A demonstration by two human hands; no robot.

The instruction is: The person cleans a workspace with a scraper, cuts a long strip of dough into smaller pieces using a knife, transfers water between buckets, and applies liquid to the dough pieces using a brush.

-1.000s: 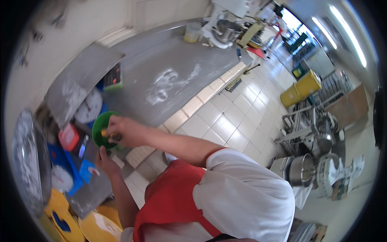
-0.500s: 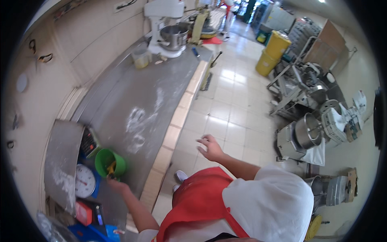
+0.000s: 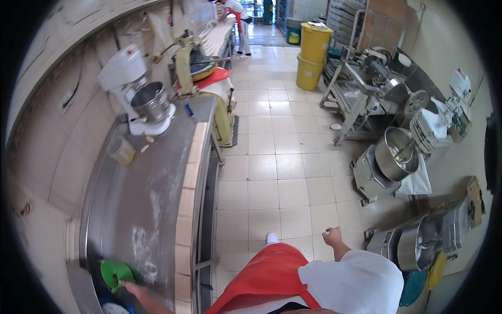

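Observation:
At the lower left, my left hand (image 3: pixel 134 290) is at the near rim of a green plastic jug (image 3: pixel 125 271), with its fingers closed on the edge. Something small and dark shows inside the jug, too unclear to name. Beside it, a round dial scale (image 3: pixel 113 308) is partly cut off by the picture's lower edge. My right hand (image 3: pixel 333 236) hangs over the tiled floor to the right of my red apron. It holds nothing, and its fingers are loosely bent and slightly apart.
Along the left runs a floury steel counter (image 3: pixel 123 196) with a wooden edge (image 3: pixel 185 214). A white stand mixer (image 3: pixel 149 107) and a clear jug (image 3: pixel 122 152) stand on it. Floor mixers (image 3: pixel 396 157) line the right, yellow bins (image 3: pixel 311 65) farther back. Another person (image 3: pixel 238 21) works at the far table.
The view has swung up along the aisle, so the counter things sit lower and farther left. My right hand has moved out to the right. My left hand stays at the green jug.

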